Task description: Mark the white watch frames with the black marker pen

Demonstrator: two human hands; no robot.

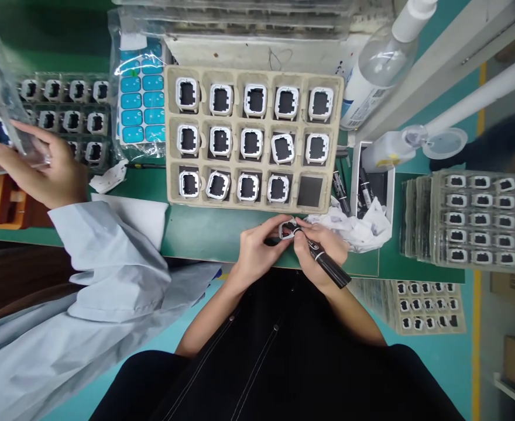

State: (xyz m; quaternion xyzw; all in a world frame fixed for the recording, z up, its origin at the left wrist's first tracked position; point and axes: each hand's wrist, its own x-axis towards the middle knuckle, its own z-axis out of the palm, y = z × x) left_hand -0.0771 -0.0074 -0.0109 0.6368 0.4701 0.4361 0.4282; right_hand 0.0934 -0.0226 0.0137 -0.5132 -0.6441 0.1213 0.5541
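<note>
Left hand (257, 248) pinches a small white square frame (287, 230) at the green desk (205, 231) edge | right hand (321, 248) grips black marker (328, 263) on it | just below the beige pulp tray (254, 202) | marker print unreadable

We are holding a small white square frame (289, 229) and a black marker (328, 263) just below the cardboard tray (172, 146).

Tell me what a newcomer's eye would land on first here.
The pulp tray at centre, fourteen white frames filling all but its bottom-right pocket. Just below it, the left hand holds one frame while the right hand touches a black marker to it.
</note>
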